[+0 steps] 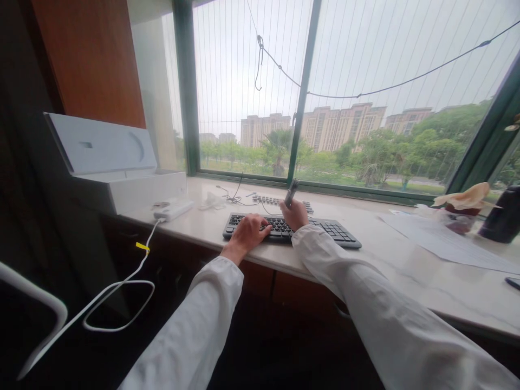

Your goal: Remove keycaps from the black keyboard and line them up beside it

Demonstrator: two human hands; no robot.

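Observation:
A black computer keyboard (335, 232) lies on the pale marble-patterned counter close to its front edge. My left hand (248, 232) rests on the keyboard's left part, fingers bent downward and thumb stretched to the right over the keys. Above the middle of the keyboard, my right hand (296, 214) is closed around a short, dark, stick-like object (291, 193) that points up; its exact kind is unclear. Behind the keyboard runs a row of small dark pieces (268, 200) resembling keycaps, partly hidden by my right hand. A thin black cable (235, 199) is coiled to their left.
An open white box (146, 192) stands at the left, beside a white power strip (174, 210) whose cable (148, 254) hangs off the edge. Paper sheets (442, 238), a dark bottle (501, 216) and a crumpled beige cloth-like thing (463, 196) lie right. A green-framed window (298, 130) is behind.

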